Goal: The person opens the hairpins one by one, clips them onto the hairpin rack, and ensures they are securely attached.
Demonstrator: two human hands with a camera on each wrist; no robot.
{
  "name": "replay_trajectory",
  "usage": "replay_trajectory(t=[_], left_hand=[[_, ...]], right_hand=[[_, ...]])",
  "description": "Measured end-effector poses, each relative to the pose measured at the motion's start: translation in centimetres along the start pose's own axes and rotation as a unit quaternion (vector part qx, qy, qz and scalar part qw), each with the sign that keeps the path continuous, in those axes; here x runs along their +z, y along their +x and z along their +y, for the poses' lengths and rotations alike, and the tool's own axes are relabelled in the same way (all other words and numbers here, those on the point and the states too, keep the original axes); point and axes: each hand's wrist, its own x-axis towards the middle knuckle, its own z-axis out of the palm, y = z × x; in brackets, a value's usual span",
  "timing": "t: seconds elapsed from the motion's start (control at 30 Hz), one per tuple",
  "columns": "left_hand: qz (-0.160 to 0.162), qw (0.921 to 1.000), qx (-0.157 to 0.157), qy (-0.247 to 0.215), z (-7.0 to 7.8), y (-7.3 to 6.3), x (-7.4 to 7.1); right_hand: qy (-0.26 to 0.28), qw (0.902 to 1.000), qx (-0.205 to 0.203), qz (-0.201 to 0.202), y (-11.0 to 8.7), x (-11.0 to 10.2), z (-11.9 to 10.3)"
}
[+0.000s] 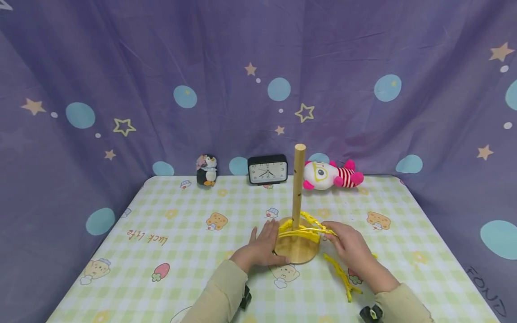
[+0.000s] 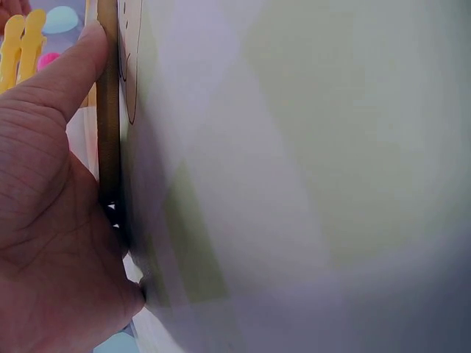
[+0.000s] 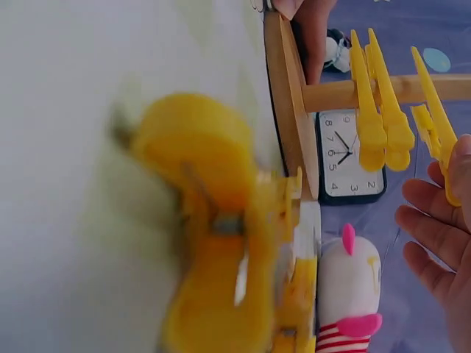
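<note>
A round wooden base [image 1: 299,255] with an upright dowel [image 1: 299,188] stands mid-table. My left hand [image 1: 262,246] rests against the base's left edge, its fingers extended and its thumb [image 2: 81,62] along the front rim. In the right wrist view, two long yellow plastic clips [image 3: 374,110] are on the dowel, low near the base. My right hand [image 1: 350,244], at the right of the dowel, pinches another yellow clip [image 3: 438,110], its narrow end pointing toward the dowel and apart from it. More yellow clips [image 1: 343,279] lie on the tablecloth below the right hand.
Along the back edge stand a penguin figure [image 1: 207,170] and a black alarm clock [image 1: 268,170]. A white and pink plush toy [image 1: 323,176] lies behind the dowel to the right. A checked cloth [image 1: 190,255] covers the table, and a purple curtain [image 1: 242,45] hangs behind it.
</note>
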Motion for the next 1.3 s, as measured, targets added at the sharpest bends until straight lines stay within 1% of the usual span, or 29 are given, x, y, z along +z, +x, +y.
replay_trajectory(t=[0.1, 0.17, 0.33, 0.5, 0.57, 0.7, 0.77, 0.83, 0.93, 1.03, 1.17, 1.3], left_hand=[[0.001, 1.0, 0.004, 0.001, 0.2, -0.2, -0.2], [0.0, 1.0, 0.004, 0.002, 0.4, -0.4, -0.4], [-0.01, 0.9999, -0.001, 0.008, 0.8, -0.6, -0.8], [-0.008, 0.9999, -0.001, 0.01, 0.7, -0.7, -0.9], [-0.002, 0.9999, 0.003, 0.01, 0.8, -0.8, -0.9], [-0.001, 0.9998, 0.006, 0.017, 0.7, -0.8, -0.8], [-0.001, 0.9998, 0.007, 0.019, 0.6, -0.7, -0.8], [-0.002, 0.9998, 0.008, 0.018, 0.6, -0.7, -0.7], [-0.003, 0.9998, 0.009, 0.016, 0.7, -0.7, -0.7], [-0.003, 0.9999, 0.009, 0.01, 0.8, -0.8, -0.8], [-0.009, 0.9999, 0.007, 0.01, 0.8, -0.8, -0.9], [-0.012, 0.9998, 0.003, 0.012, 0.7, -0.7, -0.9]], right_hand=[[0.001, 0.9998, -0.02, -0.006, 0.7, 0.6, -0.2], [0.006, 0.9995, -0.023, -0.018, 1.2, 0.8, -0.3], [0.032, 0.9972, 0.001, -0.067, 1.9, 1.1, -0.5], [0.066, 0.9921, 0.02, -0.105, 2.2, 1.2, -0.5], [0.074, 0.9909, 0.017, -0.112, 2.2, 1.2, -0.4], [0.088, 0.9881, 0.016, -0.125, 2.3, 1.3, -0.3], [0.096, 0.986, 0.024, -0.134, 2.2, 1.2, -0.3], [0.101, 0.984, 0.041, -0.141, 2.0, 1.1, -0.3], [0.11, 0.9808, 0.078, -0.141, 1.5, 0.6, -0.3], [0.105, 0.9813, 0.1, -0.127, 0.9, 0.0, -0.1], [0.084, 0.9865, 0.1, -0.099, 0.1, -0.9, 0.7], [0.063, 0.9883, 0.113, -0.082, -0.8, -2.0, 1.7]])
